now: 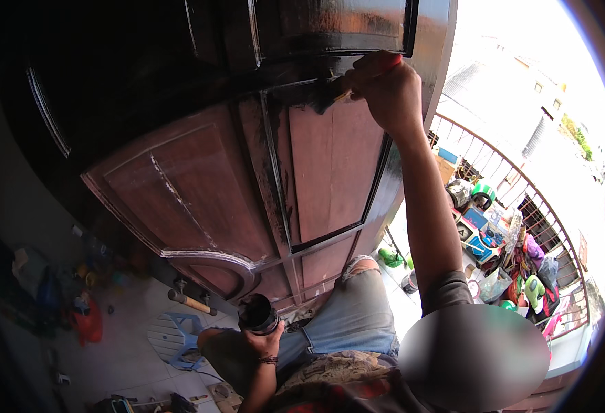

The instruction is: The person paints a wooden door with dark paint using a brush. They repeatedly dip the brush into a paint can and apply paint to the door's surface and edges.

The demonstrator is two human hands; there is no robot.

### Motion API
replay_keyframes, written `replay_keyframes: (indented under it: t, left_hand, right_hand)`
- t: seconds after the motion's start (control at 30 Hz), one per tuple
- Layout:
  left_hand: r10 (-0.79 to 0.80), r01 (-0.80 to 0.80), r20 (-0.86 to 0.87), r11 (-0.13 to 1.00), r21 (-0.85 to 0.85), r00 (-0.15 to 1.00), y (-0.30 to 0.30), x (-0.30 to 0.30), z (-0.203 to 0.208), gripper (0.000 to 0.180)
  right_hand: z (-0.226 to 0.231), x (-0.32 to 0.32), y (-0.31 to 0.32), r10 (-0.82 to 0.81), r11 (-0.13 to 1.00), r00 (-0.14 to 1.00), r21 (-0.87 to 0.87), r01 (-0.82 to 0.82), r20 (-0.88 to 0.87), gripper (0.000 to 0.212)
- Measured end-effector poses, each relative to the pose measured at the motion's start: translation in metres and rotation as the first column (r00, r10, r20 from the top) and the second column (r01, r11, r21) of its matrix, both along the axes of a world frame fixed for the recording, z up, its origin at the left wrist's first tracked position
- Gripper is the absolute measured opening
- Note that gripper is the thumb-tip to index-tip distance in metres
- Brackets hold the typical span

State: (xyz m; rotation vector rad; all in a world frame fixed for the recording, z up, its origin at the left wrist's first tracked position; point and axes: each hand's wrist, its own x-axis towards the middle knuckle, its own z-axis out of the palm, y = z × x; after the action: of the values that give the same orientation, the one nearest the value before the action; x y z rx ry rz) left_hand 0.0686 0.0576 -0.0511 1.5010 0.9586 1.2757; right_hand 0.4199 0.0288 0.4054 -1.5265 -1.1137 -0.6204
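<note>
A panelled wooden door (333, 165) stands before me. Dark, glossy paint covers its upper part, while the lower panels are mostly reddish brown, with dark strokes along their edges. Up high, my right hand (390, 93) is closed around a paintbrush (328, 93), whose red handle end shows at the fist. The dark bristles are at the upper edge of the right-hand brown panel; whether they touch it is hard to tell. Low down, beside the door's bottom, my left hand (266, 339) grips a dark paint container (257, 314), held upright with its open top facing up.
A door handle (192, 301) juts out at lower left, above a blue plastic stool (173, 339) on the tiled floor. Farther left lies a red bag (85, 321). At right, piled belongings with a green helmet (483, 193) sit along a metal railing (547, 199).
</note>
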Motion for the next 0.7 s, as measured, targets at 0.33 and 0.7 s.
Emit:
replay_keyframes:
  t: [0.33,0.7]
  left_hand:
    - [-0.005,0.002,-0.107,1.0,-0.024,0.994,0.0,-0.002,0.005,0.1]
    - [0.033,-0.034,-0.049,0.999,-0.008,0.998,-0.001,-0.001,0.005,0.103]
  right_hand:
    - [0.025,-0.025,0.012,-0.154,0.987,0.984,0.052,0.15,0.092,0.018]
    - [0.006,0.022,-0.027,-0.171,0.959,0.957,0.186,0.216,-0.233,0.023]
